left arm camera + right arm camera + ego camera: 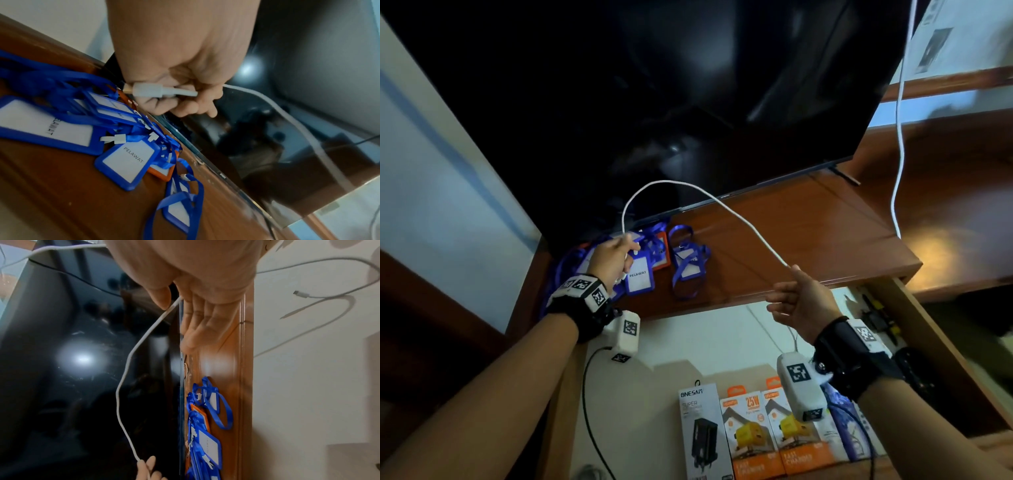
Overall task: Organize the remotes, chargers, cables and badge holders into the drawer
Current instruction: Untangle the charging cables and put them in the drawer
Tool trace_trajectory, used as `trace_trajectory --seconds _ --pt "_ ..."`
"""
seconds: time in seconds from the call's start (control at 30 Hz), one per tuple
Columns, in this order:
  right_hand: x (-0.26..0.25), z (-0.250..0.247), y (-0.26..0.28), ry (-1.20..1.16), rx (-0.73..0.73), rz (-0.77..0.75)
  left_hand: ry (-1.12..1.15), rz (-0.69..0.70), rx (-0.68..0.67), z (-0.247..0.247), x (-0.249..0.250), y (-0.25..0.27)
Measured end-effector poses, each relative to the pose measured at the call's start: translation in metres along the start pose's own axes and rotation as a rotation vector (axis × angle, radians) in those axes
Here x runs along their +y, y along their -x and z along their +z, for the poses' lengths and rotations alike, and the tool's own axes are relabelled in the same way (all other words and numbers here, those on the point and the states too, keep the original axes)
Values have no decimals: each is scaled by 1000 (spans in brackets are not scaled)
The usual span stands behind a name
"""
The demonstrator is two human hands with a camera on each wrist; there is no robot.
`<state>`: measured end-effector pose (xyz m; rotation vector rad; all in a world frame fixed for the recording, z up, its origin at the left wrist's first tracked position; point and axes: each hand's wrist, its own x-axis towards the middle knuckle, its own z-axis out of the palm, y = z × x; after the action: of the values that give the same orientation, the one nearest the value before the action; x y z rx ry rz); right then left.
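Observation:
A white cable point(667, 183) arcs in the air between both hands, in front of the dark TV screen. My left hand point(628, 248) grips its plug end point(148, 91) in curled fingers, just above the badge holders. My right hand point(792, 274) pinches the cable point(125, 374) between thumb and forefinger, its other fingers straight. The cable's tail point(302, 294) trails past the right hand over the drawer. Several blue and orange badge holders point(640, 274) with blue lanyards point(127, 162) lie on the wooden cabinet top point(808, 233). The open drawer point(688, 342) below holds boxed chargers point(750, 435).
The TV point(654, 85) stands close behind the badge holders along the cabinet top. Another white cable point(900, 137) hangs down at the right. The drawer's wooden side wall point(935, 342) runs along the right, with dark items beside it. A black cord point(589, 404) hangs at the drawer's left.

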<state>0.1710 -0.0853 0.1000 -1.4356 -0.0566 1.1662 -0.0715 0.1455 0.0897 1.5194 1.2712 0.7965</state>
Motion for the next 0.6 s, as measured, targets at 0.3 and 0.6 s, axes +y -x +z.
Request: trace_trajectory --seconds 0.3,0.6 --pt "23 28 33 245 -117 -366 -216 149 -15 3 6 81" --pt "52 54 28 841 -620 -887 -122 46 -375 33 13 171"
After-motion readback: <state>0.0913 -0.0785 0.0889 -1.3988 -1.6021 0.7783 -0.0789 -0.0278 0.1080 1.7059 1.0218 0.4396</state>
